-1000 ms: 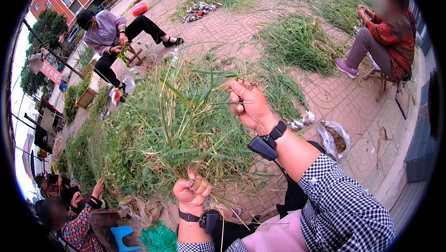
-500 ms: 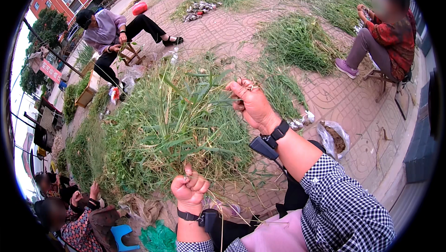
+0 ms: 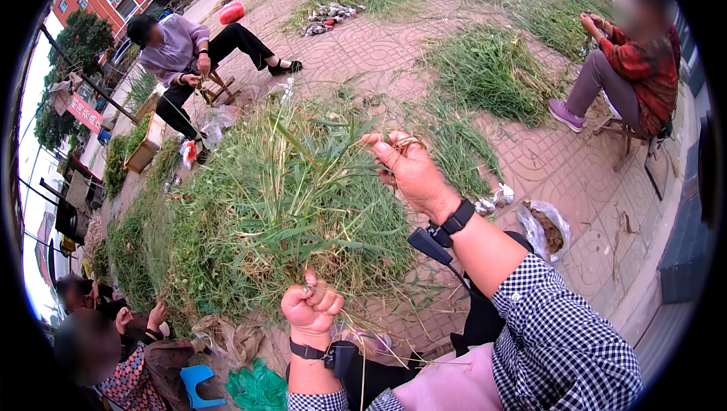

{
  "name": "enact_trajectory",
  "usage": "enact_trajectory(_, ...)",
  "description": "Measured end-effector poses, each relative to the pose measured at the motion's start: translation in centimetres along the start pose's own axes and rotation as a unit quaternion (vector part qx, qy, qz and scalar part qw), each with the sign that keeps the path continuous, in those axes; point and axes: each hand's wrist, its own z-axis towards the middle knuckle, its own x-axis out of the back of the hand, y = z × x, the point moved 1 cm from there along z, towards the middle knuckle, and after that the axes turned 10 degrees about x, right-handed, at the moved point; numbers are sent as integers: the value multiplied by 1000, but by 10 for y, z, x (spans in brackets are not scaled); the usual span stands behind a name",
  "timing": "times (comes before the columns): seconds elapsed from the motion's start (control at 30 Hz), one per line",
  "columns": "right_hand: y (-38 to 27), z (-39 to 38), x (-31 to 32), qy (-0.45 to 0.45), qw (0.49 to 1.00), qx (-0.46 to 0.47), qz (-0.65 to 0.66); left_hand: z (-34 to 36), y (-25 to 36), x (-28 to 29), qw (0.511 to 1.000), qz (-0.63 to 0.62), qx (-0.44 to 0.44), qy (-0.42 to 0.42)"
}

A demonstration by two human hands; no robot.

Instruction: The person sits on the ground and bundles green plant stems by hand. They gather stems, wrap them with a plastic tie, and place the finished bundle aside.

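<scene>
My left hand (image 3: 312,309) is closed around the base of a loose bunch of long green grass (image 3: 291,206). The blades fan upward from the fist, and a few pale stalks trail below it. To the right of the bunch's upper part, my right hand (image 3: 415,178) is pinched shut, with thin brown stems (image 3: 407,143) curling between thumb and fingers. Behind the bunch spreads a big heap of cut grass (image 3: 201,237), and where bunch and heap meet is hard to make out.
A clear plastic bag (image 3: 547,229) with brown matter stands on the paving to my right. A green plastic bag (image 3: 259,387) and a blue stool (image 3: 198,387) are at lower left. Another grass pile (image 3: 492,74) lies ahead. Several people sit around, one on a wooden stool (image 3: 218,89).
My right hand has shifted slightly, and more brown stems show at its fingertips. My left hand keeps its grip. The person at lower left has leaned to the right.
</scene>
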Motion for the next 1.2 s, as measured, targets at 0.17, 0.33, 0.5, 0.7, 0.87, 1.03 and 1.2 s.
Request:
enact_trajectory(0.17,0,1,2,-32,999,18,38,0,0,-2,1000,1,-1,1)
enact_trajectory(0.33,2,5,7,-57,997,-27,38,0,0,-3,1000,1,-4,3)
enact_trajectory(0.5,5,5,8,-18,993,-11,119,2,0,-3,1000,-2,-14,11)
enact_trajectory(0.7,8,8,17,-34,978,-7,207,-1,1,1,999,-9,-32,24)
enact_trajectory(0.87,9,7,25,-37,950,-16,310,3,1,3,999,-22,-23,31)
enact_trajectory(1.03,11,12,30,33,960,42,274,3,0,4,999,-15,-20,39)
enact_trajectory(1.2,4,15,37,94,952,45,287,1,-1,3,999,-3,-3,39)
